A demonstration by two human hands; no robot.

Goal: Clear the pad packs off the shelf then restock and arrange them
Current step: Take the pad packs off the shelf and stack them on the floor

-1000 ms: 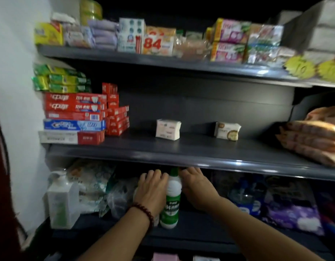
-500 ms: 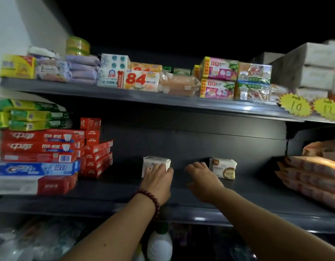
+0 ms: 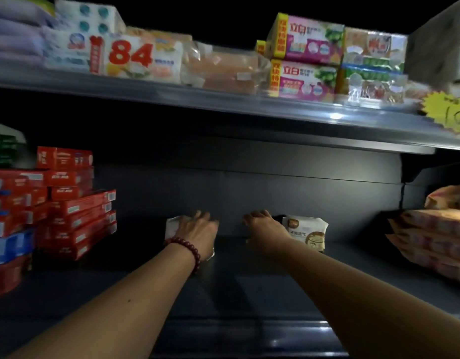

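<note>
The left hand is reaching to the back of the shelf and curling its fingers over the top of the white pad pack, likely to drag it forward and off. The right hand is hovering just beside the beige pad pack, fingers loosely bent and holding nothing, probably lining up to take it too.

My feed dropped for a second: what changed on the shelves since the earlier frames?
Both hands left the bottle on the lower shelf and rose to the middle shelf. The left hand now lies over the white pack; the right hand sits just left of the beige pack. Grip unclear. Both packs and the red boxes stayed put.
</note>
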